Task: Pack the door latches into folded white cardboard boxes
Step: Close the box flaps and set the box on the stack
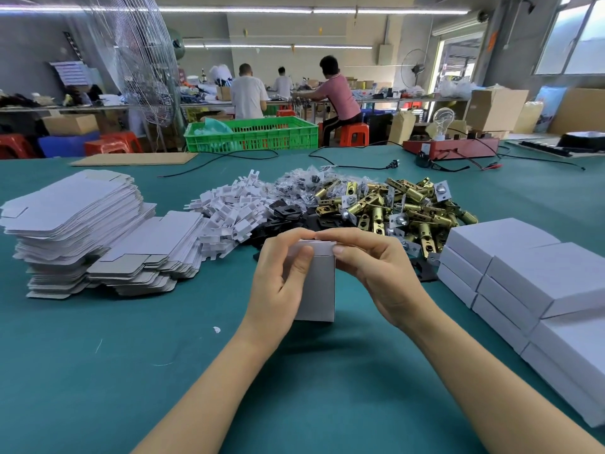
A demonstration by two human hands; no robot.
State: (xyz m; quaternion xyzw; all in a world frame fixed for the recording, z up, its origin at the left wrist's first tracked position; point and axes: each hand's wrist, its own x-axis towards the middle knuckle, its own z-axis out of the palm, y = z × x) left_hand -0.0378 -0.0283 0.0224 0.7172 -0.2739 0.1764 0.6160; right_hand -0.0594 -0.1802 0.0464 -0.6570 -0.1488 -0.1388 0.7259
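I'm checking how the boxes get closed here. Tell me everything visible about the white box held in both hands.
The white box is a small carton of plain matte cardboard, unprinted, standing upright on the green table. Its top flap is folded over at the upper edge. The left hand wraps its left side, thumb on the front face; the right hand grips the right side, fingers on the top edge. Its contents are hidden.

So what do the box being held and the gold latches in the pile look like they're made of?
The box in both hands looks like thin white paperboard: matte face, crisp folded edges. The latches look like metal with a shiny brass-coloured finish and silvery faceplates; whether that is plating or solid brass cannot be told.
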